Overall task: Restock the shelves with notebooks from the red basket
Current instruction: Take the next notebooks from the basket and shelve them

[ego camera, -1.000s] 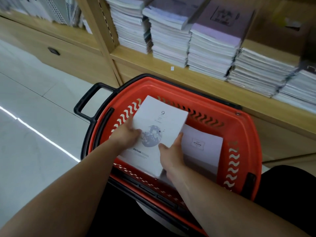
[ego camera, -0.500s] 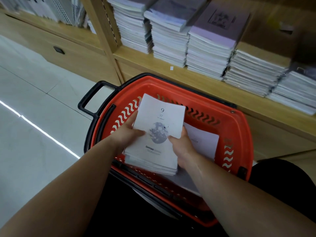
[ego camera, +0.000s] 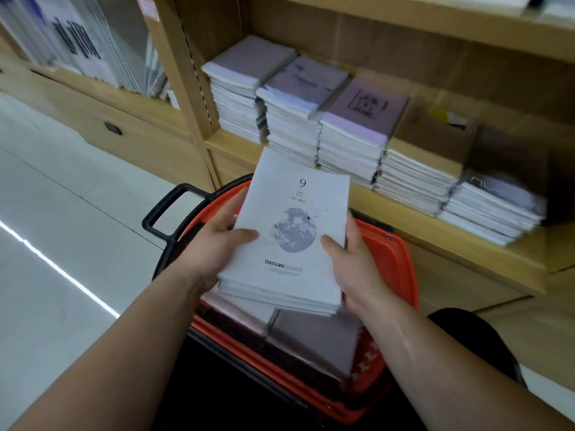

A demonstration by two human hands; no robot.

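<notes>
Lifted clear of the red basket (ego camera: 401, 269) now, the notebook stack (ego camera: 289, 234) sits above it, left hand (ego camera: 214, 247) and right hand (ego camera: 351, 259) each clamped on a side edge. I'd keep the pile level and squared before sliding it onto the shelf (ego camera: 413, 219).

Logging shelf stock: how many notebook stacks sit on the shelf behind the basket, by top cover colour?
Purple-covered stacks: 2
Pale blue-grey stack: 1
Tan-covered stack: 1
Dark-covered stack, blurred: 1
Total: 5
</notes>
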